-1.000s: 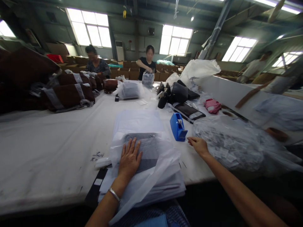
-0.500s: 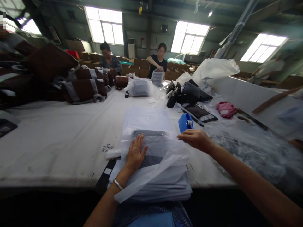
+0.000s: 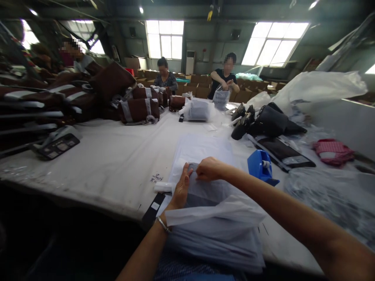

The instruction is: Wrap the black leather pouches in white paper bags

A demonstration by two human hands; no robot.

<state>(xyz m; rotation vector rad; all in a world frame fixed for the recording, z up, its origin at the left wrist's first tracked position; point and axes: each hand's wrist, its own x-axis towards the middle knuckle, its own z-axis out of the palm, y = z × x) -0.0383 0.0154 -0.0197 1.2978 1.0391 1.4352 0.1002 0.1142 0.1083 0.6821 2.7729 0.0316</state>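
A flat dark grey item (image 3: 202, 199) shows through thin white tissue paper (image 3: 218, 214) in front of me. Against its left side lies my left hand (image 3: 181, 190), open, with the fingers stretched toward the far corner. My right hand (image 3: 209, 168) is closed at the item's far edge, close to the left fingertips. Whatever its fingers pinch is hidden. Beneath the wrapped item is a thick stack of white sheets (image 3: 216, 249). A blue tape dispenser (image 3: 257, 166) stands to the right of the stack.
Brown bags (image 3: 140, 111) are heaped at the left and back. Black bags (image 3: 269, 119), clear plastic (image 3: 325, 195) and a pink checked cloth (image 3: 332, 151) lie at the right. A dark strip (image 3: 152, 207) pokes out left of the stack. Co-workers (image 3: 224, 80) are across the table.
My right hand has moved left from beside the tape dispenser to the wrapped item's far edge. My left hand has turned from lying flat on top to its left side. The view has swung left.
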